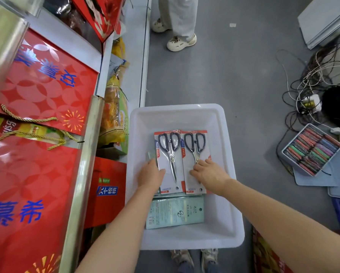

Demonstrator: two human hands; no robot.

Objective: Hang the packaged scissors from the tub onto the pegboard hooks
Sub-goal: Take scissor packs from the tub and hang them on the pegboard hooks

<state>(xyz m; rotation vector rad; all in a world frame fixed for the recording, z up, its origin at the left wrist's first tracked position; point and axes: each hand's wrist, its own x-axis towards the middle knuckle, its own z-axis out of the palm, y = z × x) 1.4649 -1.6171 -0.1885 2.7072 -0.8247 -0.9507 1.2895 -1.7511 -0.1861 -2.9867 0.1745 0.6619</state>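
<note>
White tub (220, 154) sits on the grey floor (244, 75), beside the shelf (82, 174) on its left. Two scissor packs lie flat inside, side by side, handles toward the tub's far edge, hang holes toward the near edge. Left pack (169, 154) and right pack (194, 146) touch along their long edges; both sit mid-tub, slightly toward the left wall. More packs seem stacked under them; count unclear.

Left hand (150, 177) is on the left pack's left edge, thumb lying on the card face, fingers tucked under or beside the edge and hidden. It looks like a grip on the pack, though the fingers' curl cannot be seen fully. Right hand (206, 172) rests on the right pack's lower half, fingers bent, tips pressing the card over the blades. Cannot tell if it pinches the pack or just presses on it.

A pale green pack (175, 211) lies flat near the tub's near edge, partly under the two scissor packs.

Red gift boxes (37, 85) fill the shelf. A box of coloured items (311, 150) and a cable tangle (313, 85) lie on the floor right of the tub. Another person's legs (179, 20) stand beyond the tub.
</note>
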